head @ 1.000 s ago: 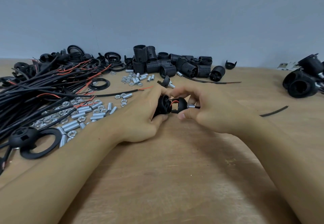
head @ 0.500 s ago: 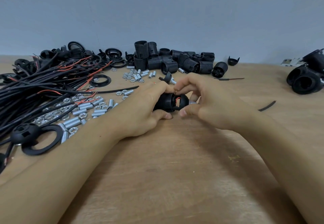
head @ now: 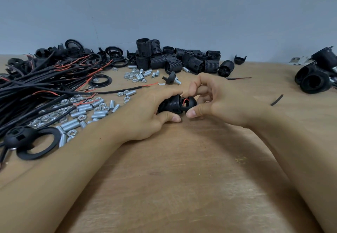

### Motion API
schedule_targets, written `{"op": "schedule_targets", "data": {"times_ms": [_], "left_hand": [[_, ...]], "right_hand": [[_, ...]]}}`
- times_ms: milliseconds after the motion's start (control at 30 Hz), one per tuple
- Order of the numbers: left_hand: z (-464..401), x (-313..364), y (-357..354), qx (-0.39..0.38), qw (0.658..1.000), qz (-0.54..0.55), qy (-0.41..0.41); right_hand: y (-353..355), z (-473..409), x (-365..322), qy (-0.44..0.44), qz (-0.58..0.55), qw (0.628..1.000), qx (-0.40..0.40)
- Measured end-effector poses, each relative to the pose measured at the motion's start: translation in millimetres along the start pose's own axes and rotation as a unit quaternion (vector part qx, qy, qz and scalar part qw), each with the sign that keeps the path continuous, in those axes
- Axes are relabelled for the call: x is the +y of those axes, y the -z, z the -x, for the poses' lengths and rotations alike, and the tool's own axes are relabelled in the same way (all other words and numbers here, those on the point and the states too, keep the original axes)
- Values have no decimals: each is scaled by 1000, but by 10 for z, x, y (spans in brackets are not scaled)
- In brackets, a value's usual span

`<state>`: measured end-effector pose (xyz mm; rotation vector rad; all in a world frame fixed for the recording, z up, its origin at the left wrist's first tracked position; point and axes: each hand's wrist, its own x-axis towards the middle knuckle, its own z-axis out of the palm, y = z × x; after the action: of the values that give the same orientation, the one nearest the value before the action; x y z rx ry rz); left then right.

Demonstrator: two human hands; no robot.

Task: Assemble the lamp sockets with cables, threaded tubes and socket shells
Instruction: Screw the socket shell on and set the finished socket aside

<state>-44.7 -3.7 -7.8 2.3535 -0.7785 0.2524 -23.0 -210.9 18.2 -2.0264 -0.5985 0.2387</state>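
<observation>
Your left hand (head: pixel 145 112) wraps the ribbed socket shell (head: pixel 169 105); your right hand (head: pixel 215 103) pinches the cap (head: pixel 190 102) against it. Cables (head: pixel 36 86) and threaded tubes (head: pixel 82 110) lie left.

No legible text or labels anywhere.

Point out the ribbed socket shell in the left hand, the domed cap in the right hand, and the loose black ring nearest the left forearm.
ribbed socket shell (head: pixel 170 105), head view, ribbed side wall.
domed cap (head: pixel 191 101), head view, rounded top.
loose black ring (head: pixel 39 154), head view, near rim.
</observation>
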Motion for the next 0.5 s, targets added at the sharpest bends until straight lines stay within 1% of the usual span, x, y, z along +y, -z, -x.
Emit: {"op": "schedule_targets", "data": {"times_ms": [133, 200, 300, 400, 500], "left_hand": [[-24, -28, -9, -28, 998, -46, -9], [-17, -21, -22, -32, 999, -40, -11], [-8, 26, -17, -11, 1000, -15, 7], [-14, 47, -9, -35, 999, -9, -1], [-9, 55, 2, -48, 999, -12, 11]], "right_hand": [[38, -15, 66, -17, -34, 999, -20], [67, -11, 54, -22, -54, 998, -37], [95, 0, 26, -24, -86, 994, -56], [92, 8, 17, -19, -80, 994, -73], [94, 13, 24, -9, -80, 993, -82]]}}
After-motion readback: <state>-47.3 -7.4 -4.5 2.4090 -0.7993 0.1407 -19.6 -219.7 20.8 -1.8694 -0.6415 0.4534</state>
